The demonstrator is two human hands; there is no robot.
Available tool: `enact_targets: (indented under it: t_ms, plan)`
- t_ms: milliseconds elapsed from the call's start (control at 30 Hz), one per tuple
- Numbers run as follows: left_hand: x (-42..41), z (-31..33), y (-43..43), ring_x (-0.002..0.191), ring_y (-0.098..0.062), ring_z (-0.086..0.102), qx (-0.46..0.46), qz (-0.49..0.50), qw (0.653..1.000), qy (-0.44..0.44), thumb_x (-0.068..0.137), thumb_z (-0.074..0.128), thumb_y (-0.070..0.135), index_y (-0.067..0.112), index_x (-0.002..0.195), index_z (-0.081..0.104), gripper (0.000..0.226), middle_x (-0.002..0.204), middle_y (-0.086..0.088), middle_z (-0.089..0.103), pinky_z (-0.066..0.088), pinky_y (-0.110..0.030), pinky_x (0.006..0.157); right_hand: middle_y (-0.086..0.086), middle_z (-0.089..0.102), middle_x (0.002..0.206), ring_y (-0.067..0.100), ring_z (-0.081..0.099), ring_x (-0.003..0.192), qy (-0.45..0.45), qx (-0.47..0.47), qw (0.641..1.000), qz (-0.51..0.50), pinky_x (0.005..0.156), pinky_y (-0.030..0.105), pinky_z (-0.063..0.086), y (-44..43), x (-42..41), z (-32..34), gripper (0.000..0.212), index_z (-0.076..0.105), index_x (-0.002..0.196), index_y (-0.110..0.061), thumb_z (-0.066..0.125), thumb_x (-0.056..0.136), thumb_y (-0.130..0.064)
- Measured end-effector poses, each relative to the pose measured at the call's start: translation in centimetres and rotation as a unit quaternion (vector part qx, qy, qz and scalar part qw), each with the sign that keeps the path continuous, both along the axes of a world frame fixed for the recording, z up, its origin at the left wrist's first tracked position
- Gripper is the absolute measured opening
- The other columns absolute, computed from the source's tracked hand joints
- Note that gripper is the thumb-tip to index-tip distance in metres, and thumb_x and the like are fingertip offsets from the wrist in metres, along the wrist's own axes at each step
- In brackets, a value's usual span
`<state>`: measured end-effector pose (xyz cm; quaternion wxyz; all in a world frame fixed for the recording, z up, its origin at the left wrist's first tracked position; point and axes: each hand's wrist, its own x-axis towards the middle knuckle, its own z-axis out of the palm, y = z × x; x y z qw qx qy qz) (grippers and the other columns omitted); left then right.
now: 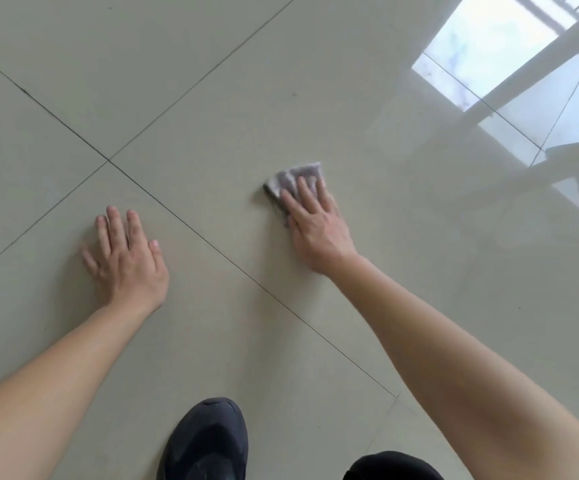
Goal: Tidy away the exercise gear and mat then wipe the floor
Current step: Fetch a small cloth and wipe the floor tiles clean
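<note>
Both hands are down flat: my left hand (127, 259) spread on bare floor (211, 81), my right hand (317, 225) pressing the small grey cloth (295, 180) onto the tile with straight fingers. Glossy glazed tiles look slippery, so the bracing palm or my black shoe (205, 441) could slide. Cloth's soft, crumpled, roughly triangular.

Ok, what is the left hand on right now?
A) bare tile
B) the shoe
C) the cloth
A: the left hand lies flat on bare floor tile with fingers spread, while the right hand presses the cloth.
</note>
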<state>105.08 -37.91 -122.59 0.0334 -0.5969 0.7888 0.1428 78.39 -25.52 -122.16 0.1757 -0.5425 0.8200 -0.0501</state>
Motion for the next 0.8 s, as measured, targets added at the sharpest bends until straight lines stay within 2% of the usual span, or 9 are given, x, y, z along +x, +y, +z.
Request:
enact_targets:
  t_ms: [100, 200, 267, 333, 433, 500, 633, 733, 800]
  plan:
    - [0.3, 0.4, -2.4, 0.151, -0.027, 0.001, 0.001, 0.045, 0.999, 0.002, 0.102, 0.034, 0.024, 0.007, 0.155, 0.018, 0.058, 0.164, -0.012, 0.004, 0.005, -0.06, 0.117, 0.004, 0.02, 0.165, 0.033, 0.005, 0.154, -0.029, -0.012, 0.963, 0.268, 0.125, 0.042, 0.006, 0.3, 7.1, -0.3, 0.053, 0.034, 0.154, -0.029, 0.038, 0.101, -0.029]
    - [0.3, 0.7, -4.1, 0.151, -0.026, -0.001, 0.0, 0.049, 0.999, -0.002, 0.102, 0.032, 0.024, 0.009, 0.155, 0.017, 0.057, 0.165, -0.011, 0.003, 0.005, -0.059, 0.118, 0.002, 0.021, 0.165, 0.029, 0.01, 0.154, -0.016, -0.015, 0.916, 0.4, 0.125, 0.042, 0.011, -1.4, 5.3, -0.9, 0.054, 0.036, 0.154, -0.031, 0.046, 0.101, -0.025]
    - [0.1, 0.7, -4.7, 0.151, -0.025, -0.002, 0.001, 0.036, 0.999, -0.008, 0.103, 0.031, 0.026, 0.011, 0.155, 0.016, 0.056, 0.165, -0.009, 0.0, 0.005, -0.058, 0.117, 0.002, 0.018, 0.166, 0.028, 0.01, 0.154, 0.012, -0.012, 0.944, 0.328, 0.125, 0.042, 0.011, -3.7, 1.0, -0.8, 0.053, 0.032, 0.154, -0.033, 0.044, 0.103, -0.025]
    - [-0.1, 0.6, -5.1, 0.151, -0.023, -0.005, 0.009, 0.019, 1.0, -0.018, 0.103, 0.029, 0.027, 0.014, 0.156, 0.014, 0.056, 0.165, -0.007, -0.003, 0.004, -0.057, 0.118, 0.004, 0.014, 0.167, 0.03, 0.006, 0.154, 0.028, -0.006, 0.993, 0.112, 0.125, 0.044, 0.013, -6.4, -4.4, -0.2, 0.052, 0.028, 0.156, -0.033, 0.039, 0.105, -0.027]
    - [-0.4, 0.3, -5.5, 0.151, -0.02, -0.012, 0.018, -0.006, 0.999, -0.041, 0.103, 0.026, 0.03, 0.013, 0.156, 0.006, 0.059, 0.165, -0.005, -0.009, -0.002, -0.053, 0.119, 0.006, 0.005, 0.168, 0.033, -0.002, 0.154, 0.008, 0.04, 0.985, -0.166, 0.125, 0.041, 0.008, -9.5, -10.1, 0.7, 0.052, 0.02, 0.158, -0.029, 0.03, 0.106, -0.029]
    - [-0.3, 0.0, -6.1, 0.15, -0.021, -0.014, 0.018, -0.001, 0.998, -0.055, 0.103, 0.025, 0.034, 0.008, 0.156, 0.0, 0.064, 0.164, -0.008, -0.013, -0.004, -0.053, 0.119, 0.01, 0.002, 0.168, 0.037, -0.004, 0.153, 0.009, 0.06, 0.979, -0.196, 0.125, 0.041, 0.004, -11.3, -9.7, 0.5, 0.054, 0.017, 0.159, -0.025, 0.027, 0.106, -0.026]
    - [0.7, -0.5, -7.4, 0.15, -0.022, -0.014, 0.03, 0.035, 0.997, -0.061, 0.102, 0.025, 0.041, 0.003, 0.155, -0.001, 0.07, 0.164, -0.011, -0.012, -0.006, -0.052, 0.12, 0.008, 0.014, 0.167, 0.037, 0.002, 0.153, 0.016, -0.019, 0.999, 0.042, 0.124, 0.046, 0.011, -13.8, -0.4, -0.6, 0.055, 0.025, 0.157, -0.027, 0.035, 0.103, -0.022]
    - [1.2, -1.0, -7.6, 0.151, -0.021, -0.013, 0.034, 0.043, 0.998, -0.036, 0.103, 0.026, 0.039, 0.005, 0.155, 0.0, 0.068, 0.164, -0.009, -0.011, -0.009, -0.051, 0.12, 0.005, 0.021, 0.165, 0.034, 0.009, 0.153, -0.005, -0.032, 0.965, 0.26, 0.124, 0.044, 0.013, -14.1, 6.6, -1.1, 0.053, 0.032, 0.155, -0.028, 0.037, 0.103, -0.023]
    - [1.4, -1.3, -7.6, 0.15, -0.02, -0.015, 0.038, 0.035, 0.998, -0.031, 0.103, 0.027, 0.038, 0.007, 0.155, -0.002, 0.067, 0.164, -0.007, -0.013, -0.011, -0.049, 0.118, 0.001, 0.018, 0.166, 0.028, 0.007, 0.154, 0.013, -0.008, 0.928, 0.371, 0.125, 0.041, 0.009, -15.1, 6.6, -0.9, 0.052, 0.029, 0.156, -0.032, 0.034, 0.104, -0.025]
